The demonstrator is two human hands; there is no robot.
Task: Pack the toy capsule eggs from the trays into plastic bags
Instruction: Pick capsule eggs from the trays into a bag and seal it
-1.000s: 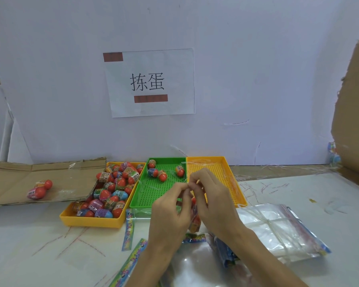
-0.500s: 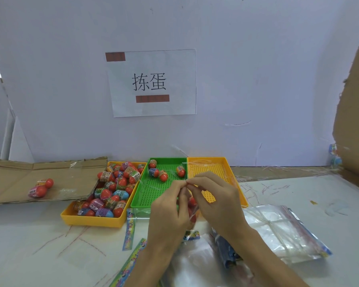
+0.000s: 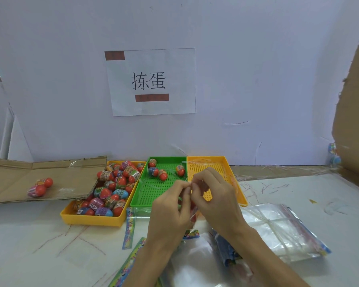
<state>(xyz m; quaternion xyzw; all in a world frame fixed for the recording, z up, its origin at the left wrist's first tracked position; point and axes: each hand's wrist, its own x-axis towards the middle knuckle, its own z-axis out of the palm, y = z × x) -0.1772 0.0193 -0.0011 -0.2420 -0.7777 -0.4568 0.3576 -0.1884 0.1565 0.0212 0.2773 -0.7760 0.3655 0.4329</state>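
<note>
We look down on a white table [image 3: 50, 245] with a flat cardboard sheet [image 3: 19, 175] at its left. On the wall behind, a paper sign [image 3: 151, 81] reads "拣蛋" between two brown bars. At right lies a tied stack of clear plastic bags [image 3: 278, 228]. Three trays sit side by side: a yellow tray [image 3: 91, 220] heaped with capsule eggs [image 3: 112, 189], a green tray [image 3: 153, 195] holding four eggs [image 3: 163, 175], and a second yellow tray [image 3: 222, 168]. Over the trays' near edge, the left hand [image 3: 170, 212] and right hand [image 3: 216, 199] meet, fingertips pinching the top of a held bag [image 3: 193, 213], with red showing inside. Two loose eggs [image 3: 39, 187] rest on the cardboard. The egg labels are too small to read.
</note>
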